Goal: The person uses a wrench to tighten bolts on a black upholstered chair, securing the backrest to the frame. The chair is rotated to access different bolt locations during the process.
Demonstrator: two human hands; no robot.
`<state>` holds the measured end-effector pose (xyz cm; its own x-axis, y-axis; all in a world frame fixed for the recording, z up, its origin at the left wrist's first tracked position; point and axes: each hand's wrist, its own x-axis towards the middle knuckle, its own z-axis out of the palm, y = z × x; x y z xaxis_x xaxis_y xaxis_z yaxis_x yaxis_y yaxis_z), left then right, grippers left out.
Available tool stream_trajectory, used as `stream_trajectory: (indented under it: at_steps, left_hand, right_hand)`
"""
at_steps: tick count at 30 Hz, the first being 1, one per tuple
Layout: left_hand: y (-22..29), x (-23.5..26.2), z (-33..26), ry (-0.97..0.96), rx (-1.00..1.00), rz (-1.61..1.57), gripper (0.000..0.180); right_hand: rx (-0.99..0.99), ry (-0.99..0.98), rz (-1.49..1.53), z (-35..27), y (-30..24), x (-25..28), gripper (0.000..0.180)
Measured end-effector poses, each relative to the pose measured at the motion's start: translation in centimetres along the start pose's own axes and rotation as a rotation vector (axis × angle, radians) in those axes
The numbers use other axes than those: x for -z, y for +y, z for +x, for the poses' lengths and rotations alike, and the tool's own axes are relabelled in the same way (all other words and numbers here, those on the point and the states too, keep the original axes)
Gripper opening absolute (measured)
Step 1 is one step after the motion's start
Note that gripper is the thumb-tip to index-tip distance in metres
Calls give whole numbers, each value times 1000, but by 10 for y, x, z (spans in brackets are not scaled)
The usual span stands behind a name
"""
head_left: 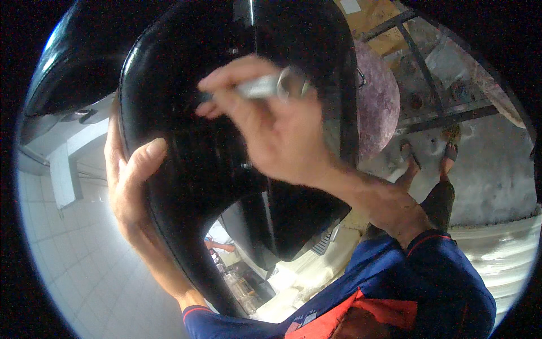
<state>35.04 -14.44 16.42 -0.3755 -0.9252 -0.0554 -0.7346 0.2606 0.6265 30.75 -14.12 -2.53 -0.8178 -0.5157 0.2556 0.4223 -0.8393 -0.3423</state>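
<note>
Head view, left to right: one white tiled wall [62,237]. Our left hand [132,175], forearm rising from below, at the left edge of one glossy black shell [209,164]; thumb laid over the front, fingers around the edge and partly hidden, so we cannot tell whether they are spread. The shell stands at centre, before us. Over its face, our right hand [276,127], forearm slanting in from lower right, fingertips pointing left; thumb and fingers pinching one silver tool [257,88], blurred. Beyond, one purple disc [379,101]; two feet [407,152] on grey floor [491,164].
</note>
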Motion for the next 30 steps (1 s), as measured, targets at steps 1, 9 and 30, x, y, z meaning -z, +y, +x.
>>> stream_trajectory:
  at_steps: [1,9,30]
  left_hand:
    - [-1,1,0,-5,10,-4,91]
    - [7,-8,-6,3,23,-18,89]
    - [-2,-6,-3,3,-29,-62,96]
  right_hand:
    - [92,-61,-64,-8,1,-1,12]
    - [239,-161,-218,-41,-17,-12,47]
    - [-444,-135,196,44,4,16,19]
